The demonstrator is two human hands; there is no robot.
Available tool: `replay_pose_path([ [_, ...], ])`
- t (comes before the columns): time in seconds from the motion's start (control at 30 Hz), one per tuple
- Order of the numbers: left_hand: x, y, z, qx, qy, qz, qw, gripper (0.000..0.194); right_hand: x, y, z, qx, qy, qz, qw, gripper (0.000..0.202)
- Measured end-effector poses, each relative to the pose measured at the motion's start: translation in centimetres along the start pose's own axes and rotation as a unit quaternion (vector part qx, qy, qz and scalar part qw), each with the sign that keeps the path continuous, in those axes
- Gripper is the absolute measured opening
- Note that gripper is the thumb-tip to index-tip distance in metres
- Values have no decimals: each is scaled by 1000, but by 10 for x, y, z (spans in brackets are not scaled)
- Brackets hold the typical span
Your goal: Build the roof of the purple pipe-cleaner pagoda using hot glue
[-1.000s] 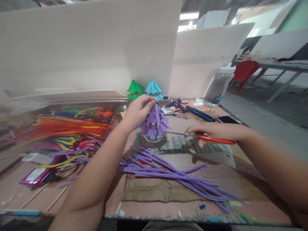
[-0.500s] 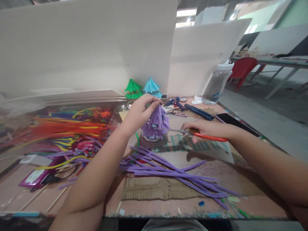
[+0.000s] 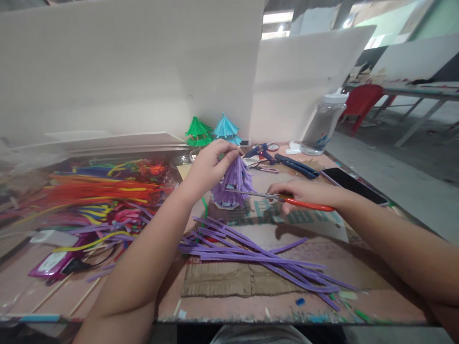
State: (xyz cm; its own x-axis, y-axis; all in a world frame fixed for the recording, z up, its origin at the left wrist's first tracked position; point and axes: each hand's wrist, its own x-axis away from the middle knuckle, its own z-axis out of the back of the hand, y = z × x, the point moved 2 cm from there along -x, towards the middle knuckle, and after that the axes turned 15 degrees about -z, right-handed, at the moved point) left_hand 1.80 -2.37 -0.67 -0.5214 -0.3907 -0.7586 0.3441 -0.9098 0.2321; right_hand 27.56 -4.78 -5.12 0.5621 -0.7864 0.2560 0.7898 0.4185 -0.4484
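Both tiers of the purple model (image 3: 238,177) are covered; its tip is pinched by the left hand (image 3: 212,165), scissors (image 3: 310,205) are gripped by the right hand (image 3: 304,190). Toward 6 o'clock, strips (image 3: 261,262) are left loose.

Purple model (image 3: 234,184), at mid-view: we see a small, tiered, tower-like form standing roughly upright, narrow above and wider below. Slender, fuzzy-looking purple strips slope down from the peak in the upper tier; a second fringe spreads beneath it, above a pale, flat-edged base. We cannot see the very top, which is covered.

Scissors (image 3: 272,196): we note slim metal blades and red handles (image 3: 309,205), partly covered. They lie nearly level, handles to our right, blades pointing left across the front of the model's lower part. We cannot tell whether the blades touch the strips.
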Motion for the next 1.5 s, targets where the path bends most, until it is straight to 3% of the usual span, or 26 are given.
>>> replay_pose_path([
  [0.43,1,-2,-1,-3,6,-12,1000,19,0,1,-1,-14,-10,-5,1000,42],
  [0.67,0,-2,-1,-10,2,-9,1000,20,-2,-2,-2,-6,-14,-18,1000,29],
  [1.17,1,-1,0,-12,7,-16,1000,19,-2,7,-1,-9,-8,36,999,44],
  [1.5,0,-1,0,-14,-1,-1,1000,21,-1,0,-1,-9,-14,22,1000,39],
])
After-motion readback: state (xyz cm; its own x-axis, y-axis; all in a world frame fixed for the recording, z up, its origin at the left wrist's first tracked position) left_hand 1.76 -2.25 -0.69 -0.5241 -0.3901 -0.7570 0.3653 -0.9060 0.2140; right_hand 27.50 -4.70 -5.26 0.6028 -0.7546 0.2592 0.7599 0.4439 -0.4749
